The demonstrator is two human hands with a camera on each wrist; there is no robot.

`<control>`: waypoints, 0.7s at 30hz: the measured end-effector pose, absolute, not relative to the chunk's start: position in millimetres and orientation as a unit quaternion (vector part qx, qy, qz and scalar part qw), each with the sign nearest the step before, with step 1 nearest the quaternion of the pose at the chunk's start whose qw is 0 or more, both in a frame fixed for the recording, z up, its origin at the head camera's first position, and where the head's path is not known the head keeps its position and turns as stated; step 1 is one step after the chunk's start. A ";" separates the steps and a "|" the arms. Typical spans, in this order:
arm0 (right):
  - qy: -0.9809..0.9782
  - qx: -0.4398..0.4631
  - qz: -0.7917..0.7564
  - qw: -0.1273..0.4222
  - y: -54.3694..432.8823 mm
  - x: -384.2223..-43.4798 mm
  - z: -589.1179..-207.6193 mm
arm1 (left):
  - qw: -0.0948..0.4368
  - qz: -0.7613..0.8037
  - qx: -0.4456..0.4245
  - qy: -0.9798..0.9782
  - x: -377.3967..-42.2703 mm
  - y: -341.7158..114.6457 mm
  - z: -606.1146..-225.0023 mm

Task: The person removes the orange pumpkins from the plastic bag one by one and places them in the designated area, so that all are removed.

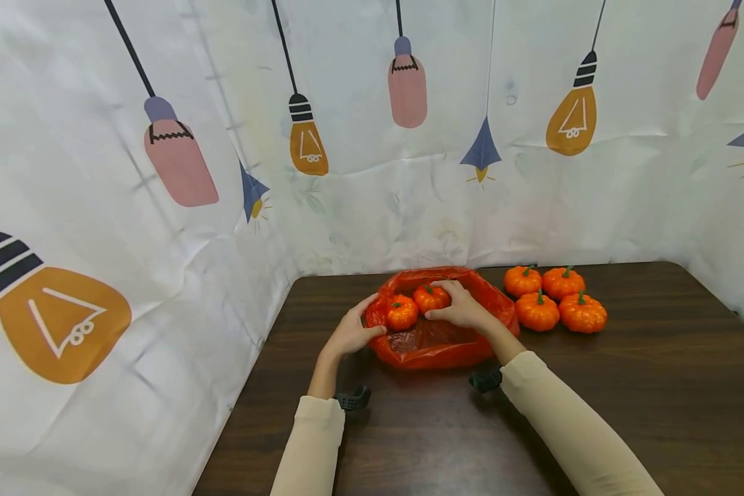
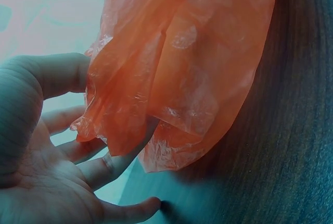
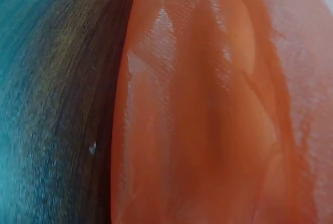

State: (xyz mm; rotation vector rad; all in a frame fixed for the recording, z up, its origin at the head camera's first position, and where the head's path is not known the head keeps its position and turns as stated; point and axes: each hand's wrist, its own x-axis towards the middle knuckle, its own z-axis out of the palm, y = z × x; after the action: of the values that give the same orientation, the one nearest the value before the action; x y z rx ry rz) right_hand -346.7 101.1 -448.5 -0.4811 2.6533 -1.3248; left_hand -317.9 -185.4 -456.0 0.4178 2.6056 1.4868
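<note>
On the bench, near its far edge, holds the red bag by its rim in left grip and one pumpkin inside in right grip, seems mid-placement, and likely needs release before fetching four pumpkins farther right.

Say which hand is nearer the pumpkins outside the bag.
Right: the right hand is over the bag, left of those pumpkins; the left hand is farther left, at the bag's left rim.

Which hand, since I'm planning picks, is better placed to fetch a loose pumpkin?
Likely the right hand, once off a bagged pumpkin: it's nearer the loose pumpkins; the left hand is across the bag.
</note>
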 end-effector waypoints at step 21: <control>0.897 -0.118 -0.420 0.070 103.3 -356.1 -463.9 | 0.056 0.491 0.137 0.859 -318.2 -185.5 -456.6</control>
State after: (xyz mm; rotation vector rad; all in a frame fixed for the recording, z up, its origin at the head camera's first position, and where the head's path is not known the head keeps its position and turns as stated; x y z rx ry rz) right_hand -356.1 103.3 -463.9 -0.3539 2.6988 -1.2642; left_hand -318.2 -185.5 -456.6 0.4171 2.6048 1.4888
